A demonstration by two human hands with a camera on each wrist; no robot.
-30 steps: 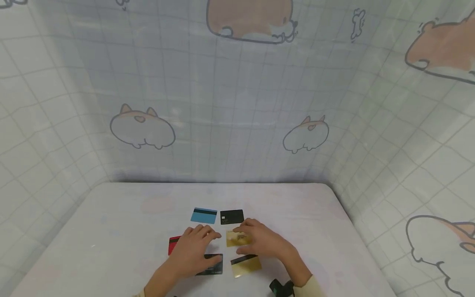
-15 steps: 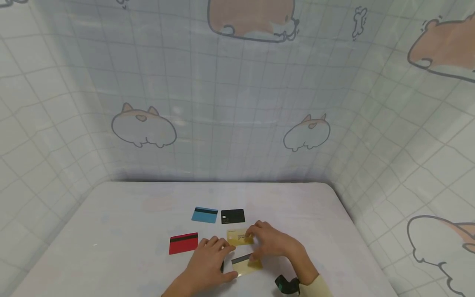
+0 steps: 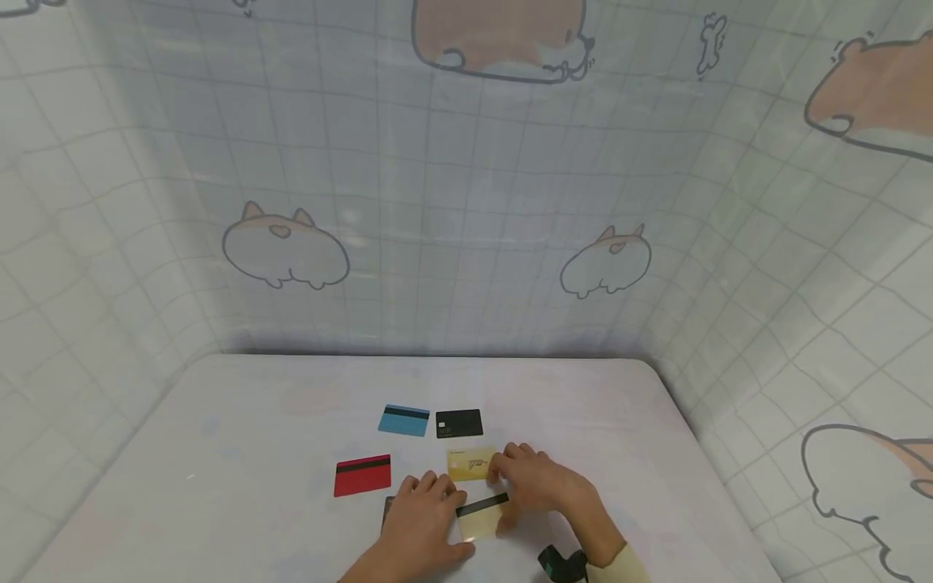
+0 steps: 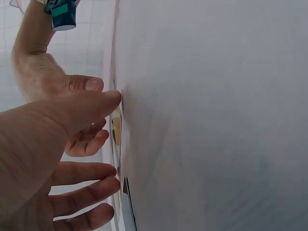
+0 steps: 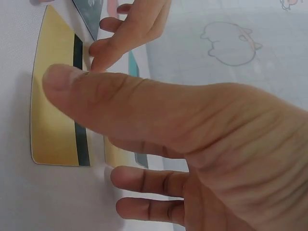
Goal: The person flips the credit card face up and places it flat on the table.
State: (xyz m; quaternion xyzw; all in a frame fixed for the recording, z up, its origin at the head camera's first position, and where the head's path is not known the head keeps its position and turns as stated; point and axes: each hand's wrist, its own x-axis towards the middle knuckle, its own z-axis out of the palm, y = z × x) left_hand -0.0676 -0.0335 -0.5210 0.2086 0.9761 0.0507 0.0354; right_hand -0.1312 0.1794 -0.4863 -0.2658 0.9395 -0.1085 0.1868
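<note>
A gold card with a dark stripe (image 3: 477, 523) lies on the table between both hands. My left hand (image 3: 423, 522) is at its left side, fingers spread and relaxed, covering most of a dark grey card (image 3: 387, 510). At the striped card's right side is my right hand (image 3: 538, 482). Its thumb (image 5: 62, 82) overlaps that card in the right wrist view; whether it touches cannot be told. The right fingertips reach the right edge of a second gold card (image 3: 465, 464), just above the striped one. Neither hand visibly grips anything.
A red card (image 3: 363, 478) lies left of the hands. Farther back, a blue card (image 3: 403, 423) and a black card (image 3: 459, 424) lie side by side. A dark device (image 3: 561, 564) sits at the right wrist. Patterned curtain walls (image 3: 466, 202) surround the white table (image 3: 255, 453).
My left hand has moved right and nearer, off the red card, to the striped gold card. My right hand has shifted slightly right and nearer, uncovering more of the upper gold card.
</note>
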